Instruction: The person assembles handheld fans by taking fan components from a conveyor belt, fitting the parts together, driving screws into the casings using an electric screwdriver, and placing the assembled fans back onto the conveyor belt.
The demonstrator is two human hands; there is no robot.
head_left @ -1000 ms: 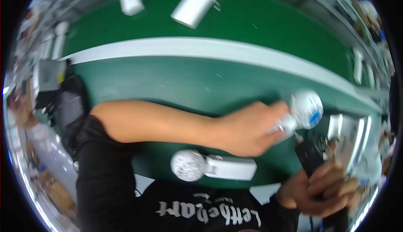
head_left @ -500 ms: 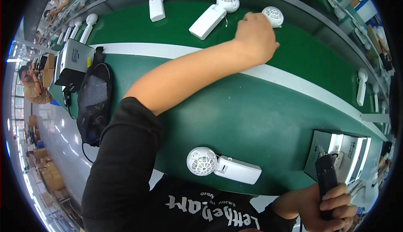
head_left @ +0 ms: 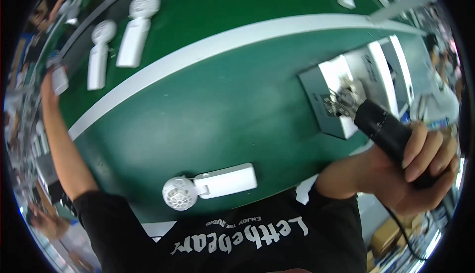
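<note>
1. Several fingers (head_left: pixel 429 155) of the right hand (head_left: pixel 405 194) curl closed around a smooth, black cylindrical tool (head_left: pixel 383 124); its metallic end (head_left: pixel 349 100) slants toward an angular grey-and-white box (head_left: pixel 321 112).
2. Left hand (head_left: pixel 48 87), blurred, reaches a pale block-shaped piece (head_left: pixel 60 80); whether its fingers pinch or merely touch cannot be told.
3. One white fan (head_left: pixel 225 181), with latticed round head and glossy oblong body, lies on the smooth green tabletop (head_left: pixel 198 110) near the worker's torso.
4. Beyond a pale strip (head_left: pixel 198 48), two similar fans (head_left: pixel 133 43) rest on green belting (head_left: pixel 208 16).
</note>
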